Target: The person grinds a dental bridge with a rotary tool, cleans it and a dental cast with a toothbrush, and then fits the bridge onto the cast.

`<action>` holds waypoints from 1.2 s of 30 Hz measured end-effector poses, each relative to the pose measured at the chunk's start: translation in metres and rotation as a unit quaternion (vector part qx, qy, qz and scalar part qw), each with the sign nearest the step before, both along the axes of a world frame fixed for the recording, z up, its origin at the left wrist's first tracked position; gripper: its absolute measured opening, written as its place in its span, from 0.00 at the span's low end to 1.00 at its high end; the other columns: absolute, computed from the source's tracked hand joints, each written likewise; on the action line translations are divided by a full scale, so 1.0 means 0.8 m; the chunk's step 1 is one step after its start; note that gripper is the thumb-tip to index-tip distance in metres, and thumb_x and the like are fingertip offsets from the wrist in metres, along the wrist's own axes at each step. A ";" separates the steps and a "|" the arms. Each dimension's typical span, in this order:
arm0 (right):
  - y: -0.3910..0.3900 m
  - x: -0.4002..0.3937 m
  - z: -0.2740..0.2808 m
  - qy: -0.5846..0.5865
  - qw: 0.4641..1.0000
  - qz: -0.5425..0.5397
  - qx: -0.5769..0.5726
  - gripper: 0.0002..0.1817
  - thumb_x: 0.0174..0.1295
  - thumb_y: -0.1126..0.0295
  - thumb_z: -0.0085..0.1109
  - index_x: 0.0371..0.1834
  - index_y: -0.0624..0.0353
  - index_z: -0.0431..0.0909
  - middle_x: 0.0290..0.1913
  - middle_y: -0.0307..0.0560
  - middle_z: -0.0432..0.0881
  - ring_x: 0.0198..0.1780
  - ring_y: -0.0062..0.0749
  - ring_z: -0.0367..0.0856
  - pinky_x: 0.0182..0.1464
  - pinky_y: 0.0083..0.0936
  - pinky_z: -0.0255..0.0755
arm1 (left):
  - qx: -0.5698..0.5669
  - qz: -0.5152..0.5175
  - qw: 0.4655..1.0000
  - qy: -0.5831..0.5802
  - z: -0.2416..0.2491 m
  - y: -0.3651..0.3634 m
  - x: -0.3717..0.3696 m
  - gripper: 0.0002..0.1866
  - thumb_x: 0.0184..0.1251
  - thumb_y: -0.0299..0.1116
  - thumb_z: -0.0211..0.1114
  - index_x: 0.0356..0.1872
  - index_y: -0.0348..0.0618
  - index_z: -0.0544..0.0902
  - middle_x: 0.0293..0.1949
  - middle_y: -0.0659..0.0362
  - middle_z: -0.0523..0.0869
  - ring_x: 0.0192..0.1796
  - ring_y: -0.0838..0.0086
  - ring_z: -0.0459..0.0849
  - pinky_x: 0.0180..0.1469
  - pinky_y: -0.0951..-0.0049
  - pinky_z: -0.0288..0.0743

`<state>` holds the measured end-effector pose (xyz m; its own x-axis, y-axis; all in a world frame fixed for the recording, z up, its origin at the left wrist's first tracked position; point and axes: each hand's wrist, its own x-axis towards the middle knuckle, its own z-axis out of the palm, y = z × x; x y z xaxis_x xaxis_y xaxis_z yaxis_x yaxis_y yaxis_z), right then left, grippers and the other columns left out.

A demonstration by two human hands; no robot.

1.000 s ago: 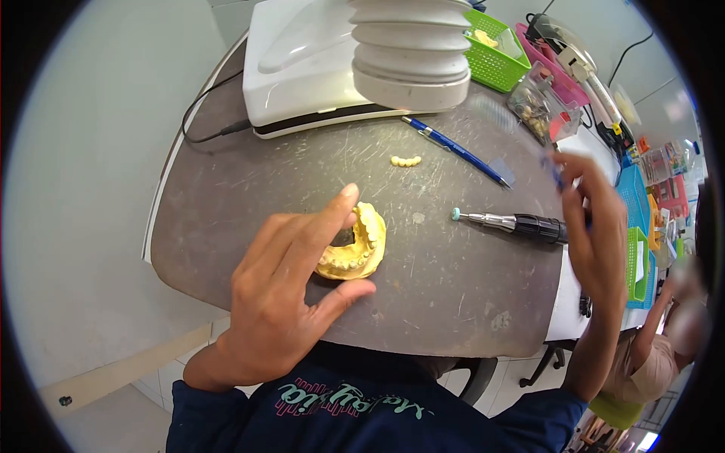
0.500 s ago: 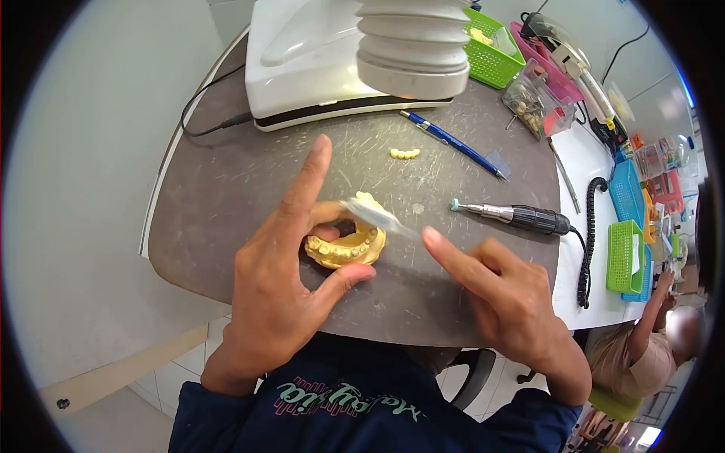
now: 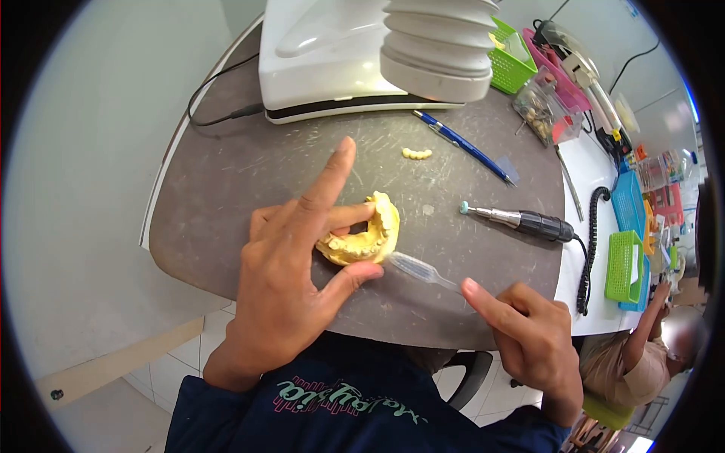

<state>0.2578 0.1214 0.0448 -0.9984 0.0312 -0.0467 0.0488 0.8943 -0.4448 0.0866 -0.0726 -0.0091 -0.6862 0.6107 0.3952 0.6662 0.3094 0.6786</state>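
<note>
A yellow dental cast (image 3: 361,243), horseshoe-shaped with rows of teeth, is gripped by my left hand (image 3: 291,264). The thumb presses its near side and fingers reach into its inner curve, while the index finger points away from it. My right hand (image 3: 529,325) is closed around the handle of a toothbrush (image 3: 415,268), index finger stretched along it. The pale brush head is at the cast's lower right edge; whether it touches cannot be told. Farther back on the bench lies a small strip of joined tooth crowns (image 3: 416,153).
A blue mechanical pencil (image 3: 467,148) and a corded handpiece (image 3: 521,221) lie to the right. Behind stands a white machine (image 3: 332,68) under a ribbed hose (image 3: 436,53). Baskets, including a green one (image 3: 624,266), line the right side. Another person (image 3: 634,355) sits far right.
The toothbrush has gone from across the top of the cast to its lower right side, my right hand moving down and right. The whole view has shifted slightly.
</note>
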 end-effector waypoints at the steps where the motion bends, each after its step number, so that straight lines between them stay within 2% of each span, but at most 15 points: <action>1: 0.000 0.002 0.002 -0.001 1.000 -0.017 -0.005 0.39 0.53 0.83 0.60 0.70 0.38 0.72 0.31 0.42 0.74 0.25 0.35 0.79 0.27 0.31 0.77 | 0.009 -0.006 1.000 -0.018 -0.001 0.001 -0.001 0.52 0.39 0.35 0.83 0.72 0.48 0.68 0.41 0.61 0.91 0.40 0.73 0.83 0.53 0.73 0.71; 7: -0.030 -0.034 -0.017 0.034 0.999 0.025 -0.006 0.40 0.52 0.83 0.60 0.71 0.40 0.71 0.31 0.42 0.74 0.25 0.31 0.80 0.26 0.30 0.78 | 0.022 0.004 1.000 -0.001 -0.005 0.003 0.000 0.53 0.38 0.34 0.84 0.72 0.49 0.68 0.41 0.60 0.91 0.40 0.74 0.82 0.53 0.74 0.71; 11: -0.021 0.001 -0.014 0.008 0.999 0.038 0.013 0.40 0.51 0.83 0.60 0.71 0.41 0.71 0.31 0.41 0.75 0.24 0.31 0.79 0.25 0.30 0.77 | -0.001 0.018 0.999 -0.030 -0.001 0.001 0.002 0.52 0.38 0.34 0.84 0.72 0.48 0.68 0.41 0.60 0.91 0.40 0.74 0.82 0.54 0.73 0.71; 14: -0.013 0.013 -0.001 0.007 0.998 -0.029 0.051 0.40 0.51 0.84 0.60 0.71 0.41 0.71 0.30 0.41 0.75 0.24 0.30 0.78 0.24 0.30 0.76 | 0.013 -0.017 0.999 -0.028 0.000 0.000 0.000 0.52 0.38 0.34 0.83 0.72 0.48 0.69 0.41 0.59 0.91 0.41 0.74 0.82 0.54 0.72 0.72; 16: -0.016 -0.002 -0.009 0.085 0.995 -0.046 0.009 0.39 0.52 0.84 0.60 0.70 0.42 0.73 0.30 0.40 0.74 0.23 0.29 0.77 0.23 0.29 0.75 | 0.013 0.002 0.999 -0.046 0.000 0.003 0.003 0.51 0.38 0.33 0.83 0.71 0.48 0.70 0.41 0.59 0.91 0.41 0.73 0.83 0.53 0.71 0.73; 18: -0.026 -0.008 -0.014 0.065 0.996 -0.050 0.019 0.37 0.52 0.83 0.61 0.69 0.42 0.74 0.30 0.40 0.73 0.22 0.29 0.76 0.23 0.28 0.74 | 0.016 -0.003 0.999 -0.031 -0.003 0.005 0.004 0.50 0.38 0.32 0.83 0.71 0.48 0.70 0.41 0.59 0.91 0.41 0.73 0.83 0.53 0.71 0.73; 20: -0.031 -0.006 -0.023 0.037 0.999 0.015 0.027 0.36 0.53 0.83 0.61 0.68 0.41 0.75 0.30 0.40 0.73 0.21 0.29 0.75 0.23 0.27 0.74 | 0.020 0.002 1.000 -0.014 -0.002 0.004 0.001 0.50 0.37 0.32 0.83 0.70 0.47 0.71 0.41 0.59 0.91 0.41 0.72 0.83 0.53 0.71 0.73; 22: -0.019 0.009 -0.006 0.022 1.000 0.010 0.016 0.37 0.52 0.84 0.61 0.68 0.42 0.75 0.28 0.40 0.73 0.22 0.30 0.76 0.24 0.26 0.74 | 0.005 0.004 0.999 -0.040 0.000 0.001 0.004 0.49 0.38 0.33 0.83 0.70 0.47 0.71 0.42 0.58 0.91 0.42 0.70 0.82 0.54 0.71 0.73; 24: -0.003 0.021 0.008 0.039 0.995 -0.044 0.081 0.33 0.54 0.84 0.60 0.66 0.47 0.76 0.27 0.42 0.77 0.23 0.31 0.78 0.24 0.25 0.73 | 0.009 -0.002 1.000 -0.025 -0.001 0.000 0.002 0.47 0.39 0.34 0.82 0.68 0.47 0.73 0.43 0.58 0.90 0.44 0.69 0.81 0.54 0.70 0.73; 26: 0.024 0.013 0.001 0.182 0.965 -0.161 0.098 0.25 0.58 0.83 0.59 0.61 0.54 0.80 0.30 0.47 0.82 0.28 0.33 0.82 0.29 0.24 0.75 | 0.010 -0.019 1.000 -0.011 -0.003 0.000 0.000 0.45 0.40 0.34 0.82 0.67 0.46 0.74 0.43 0.57 0.90 0.45 0.67 0.81 0.54 0.69 0.73; 28: 0.052 -0.007 0.010 0.193 0.943 -0.244 0.117 0.16 0.62 0.82 0.58 0.53 0.59 0.82 0.37 0.51 0.85 0.32 0.35 0.84 0.35 0.24 0.76 | 0.003 -0.031 0.998 0.055 -0.004 0.000 -0.002 0.36 0.42 0.34 0.81 0.59 0.43 0.80 0.43 0.56 0.87 0.47 0.64 0.79 0.53 0.66 0.73; 30: 0.094 -0.024 0.002 0.208 0.946 -0.213 0.132 0.12 0.63 0.80 0.58 0.49 0.62 0.82 0.37 0.54 0.85 0.35 0.38 0.85 0.41 0.27 0.76 | -0.021 -0.033 0.997 0.068 0.004 -0.003 0.000 0.33 0.42 0.34 0.81 0.55 0.41 0.81 0.43 0.56 0.85 0.47 0.63 0.79 0.52 0.66 0.73; 34: 0.131 -0.052 -0.015 0.204 0.952 -0.170 0.153 0.10 0.63 0.76 0.61 0.47 0.63 0.82 0.37 0.53 0.85 0.36 0.42 0.86 0.41 0.32 0.77 | -0.073 -0.048 0.992 0.091 0.004 -0.011 -0.003 0.28 0.41 0.30 0.81 0.47 0.39 0.82 0.41 0.55 0.81 0.46 0.63 0.78 0.51 0.68 0.72; 35: 0.125 -0.060 -0.014 0.251 0.930 -0.140 0.229 0.10 0.64 0.75 0.61 0.47 0.64 0.83 0.41 0.51 0.85 0.40 0.40 0.86 0.45 0.29 0.78 | -0.071 -0.045 0.992 0.094 0.005 -0.013 -0.005 0.28 0.41 0.30 0.81 0.47 0.39 0.82 0.41 0.55 0.81 0.46 0.63 0.78 0.51 0.68 0.72; 36: 0.116 -0.070 -0.011 0.254 0.930 -0.137 0.230 0.10 0.64 0.75 0.61 0.47 0.64 0.83 0.41 0.51 0.85 0.40 0.40 0.86 0.45 0.29 0.78 | -0.043 -0.055 0.997 0.029 0.006 -0.014 -0.005 0.26 0.42 0.26 0.80 0.47 0.39 0.81 0.41 0.56 0.80 0.46 0.66 0.78 0.51 0.70 0.72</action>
